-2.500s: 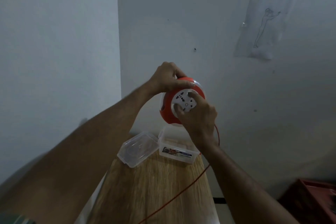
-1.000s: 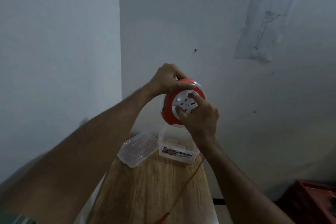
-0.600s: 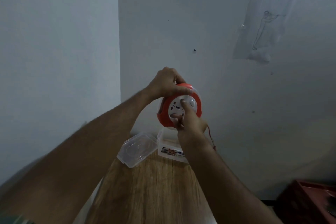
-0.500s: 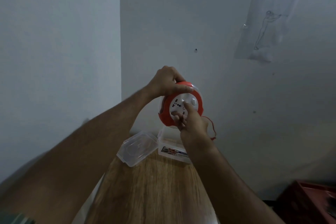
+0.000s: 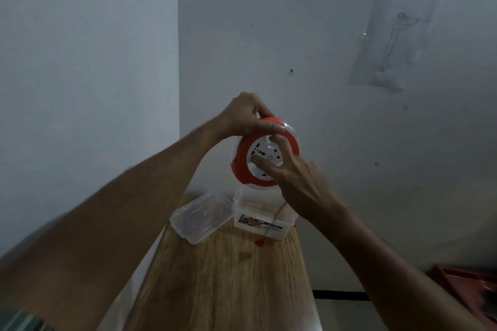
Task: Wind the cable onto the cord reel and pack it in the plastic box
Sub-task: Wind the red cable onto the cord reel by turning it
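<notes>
I hold a round red and white cord reel (image 5: 243,166) in the air above the far end of a wooden table (image 5: 228,282). My left hand (image 5: 246,115) grips the reel's top rim. My right hand (image 5: 295,177) has its fingers on the white socket face in the reel's middle. A thin red cable (image 5: 279,211) hangs from the reel, and its blurred red end (image 5: 260,242) dangles just above the table. Below the reel stands the open clear plastic box (image 5: 259,219) with a printed label.
The box's clear lid (image 5: 201,216) lies on the table left of the box. White walls meet in a corner behind the table. A red crate (image 5: 473,293) sits on the floor at the lower right. A paper sketch (image 5: 392,40) hangs on the wall.
My right hand has turned the reel's centre, and the red cable that ran down along the table has been drawn up. Only a short hanging length now shows.
</notes>
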